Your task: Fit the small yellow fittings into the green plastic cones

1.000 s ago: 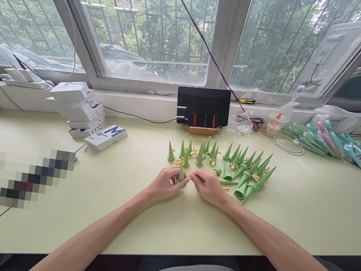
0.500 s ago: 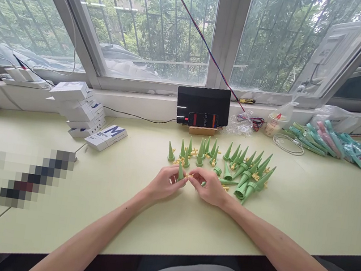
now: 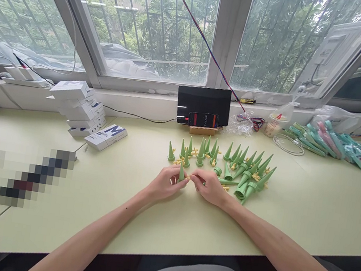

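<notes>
My left hand [image 3: 167,182] is closed around a green plastic cone spike [image 3: 181,172], its tip pointing up. A small yellow valve piece [image 3: 188,177] juts from the cone's side toward the right. The fingertips of my right hand [image 3: 208,186] pinch at this yellow piece; how firmly they grip it is too small to tell. Behind both hands stand several upright green cones [image 3: 200,154] with yellow pieces about them. To the right, more green cones [image 3: 250,189] lie tilted in a heap, some with open threaded ends toward me.
A phone [image 3: 203,120] leans against a dark tablet [image 3: 203,98] at the back. White boxes [image 3: 81,107] are stacked at left, with one box [image 3: 106,137] lying in front. Bagged green and pink items [image 3: 335,140] and a bagged cup [image 3: 276,122] stand at back right.
My right fingertips have shifted slightly right along the yellow piece, and the left hand with the cone has turned or moved a touch right. The other cones have not moved.
</notes>
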`<action>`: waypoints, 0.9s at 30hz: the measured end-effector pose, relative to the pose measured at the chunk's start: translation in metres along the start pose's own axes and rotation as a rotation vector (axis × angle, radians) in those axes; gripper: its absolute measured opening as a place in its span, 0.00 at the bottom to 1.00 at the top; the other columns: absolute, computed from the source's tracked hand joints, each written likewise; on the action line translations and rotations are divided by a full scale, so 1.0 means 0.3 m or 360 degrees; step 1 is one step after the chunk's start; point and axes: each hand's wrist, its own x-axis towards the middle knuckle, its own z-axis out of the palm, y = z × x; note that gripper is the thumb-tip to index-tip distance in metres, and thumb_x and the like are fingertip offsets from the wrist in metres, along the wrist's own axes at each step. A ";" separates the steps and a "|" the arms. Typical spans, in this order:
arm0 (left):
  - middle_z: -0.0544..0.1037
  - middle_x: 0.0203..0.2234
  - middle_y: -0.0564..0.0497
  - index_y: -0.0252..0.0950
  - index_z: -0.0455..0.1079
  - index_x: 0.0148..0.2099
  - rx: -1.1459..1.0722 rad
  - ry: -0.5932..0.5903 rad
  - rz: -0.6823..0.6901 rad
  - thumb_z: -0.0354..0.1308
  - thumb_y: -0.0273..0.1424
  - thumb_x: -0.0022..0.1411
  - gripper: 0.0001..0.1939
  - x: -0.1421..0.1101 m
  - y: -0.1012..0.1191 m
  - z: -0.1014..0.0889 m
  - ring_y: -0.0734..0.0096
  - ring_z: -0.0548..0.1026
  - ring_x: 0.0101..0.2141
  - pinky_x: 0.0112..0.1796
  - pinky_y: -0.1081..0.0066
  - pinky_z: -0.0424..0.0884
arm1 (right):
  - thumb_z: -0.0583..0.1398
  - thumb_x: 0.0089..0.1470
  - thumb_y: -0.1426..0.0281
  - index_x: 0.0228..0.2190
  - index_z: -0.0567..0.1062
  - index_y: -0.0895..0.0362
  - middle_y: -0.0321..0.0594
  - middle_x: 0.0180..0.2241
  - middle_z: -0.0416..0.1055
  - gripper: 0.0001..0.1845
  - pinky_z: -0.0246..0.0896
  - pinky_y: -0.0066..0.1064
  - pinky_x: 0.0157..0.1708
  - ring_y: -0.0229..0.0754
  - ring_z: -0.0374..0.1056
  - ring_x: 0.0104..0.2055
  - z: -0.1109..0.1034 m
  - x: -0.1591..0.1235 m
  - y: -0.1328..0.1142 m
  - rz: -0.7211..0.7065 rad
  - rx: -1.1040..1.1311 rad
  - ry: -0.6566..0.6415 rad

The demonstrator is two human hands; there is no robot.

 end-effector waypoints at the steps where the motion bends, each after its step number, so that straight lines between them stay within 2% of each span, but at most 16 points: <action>1: 0.74 0.28 0.49 0.34 0.72 0.34 0.0004 -0.0005 0.0001 0.56 0.38 0.67 0.13 0.000 0.001 0.000 0.73 0.69 0.28 0.27 0.74 0.68 | 0.52 0.67 0.62 0.26 0.70 0.56 0.34 0.20 0.66 0.19 0.57 0.29 0.26 0.37 0.60 0.24 0.000 0.001 0.000 -0.0006 -0.0021 0.0005; 5: 0.73 0.27 0.49 0.34 0.73 0.35 0.0018 -0.0022 0.0007 0.56 0.39 0.67 0.14 0.001 0.004 0.001 0.73 0.69 0.28 0.27 0.74 0.68 | 0.53 0.67 0.62 0.25 0.69 0.57 0.35 0.21 0.67 0.20 0.57 0.29 0.27 0.37 0.61 0.25 0.001 0.002 0.000 -0.0035 -0.0061 0.0044; 15: 0.74 0.29 0.50 0.34 0.73 0.35 0.0034 -0.0040 0.0019 0.56 0.38 0.67 0.13 0.000 -0.001 -0.002 0.75 0.68 0.27 0.27 0.74 0.67 | 0.56 0.65 0.63 0.36 0.74 0.57 0.37 0.27 0.69 0.11 0.60 0.29 0.28 0.37 0.62 0.26 0.003 -0.007 0.005 -0.0045 0.0020 -0.0003; 27: 0.74 0.28 0.49 0.35 0.73 0.34 0.0033 -0.0036 0.0017 0.56 0.39 0.67 0.14 0.000 0.001 -0.002 0.74 0.68 0.27 0.26 0.74 0.67 | 0.56 0.65 0.64 0.36 0.74 0.57 0.38 0.28 0.71 0.11 0.61 0.30 0.28 0.38 0.63 0.27 -0.003 -0.005 0.005 -0.0078 0.0009 -0.0011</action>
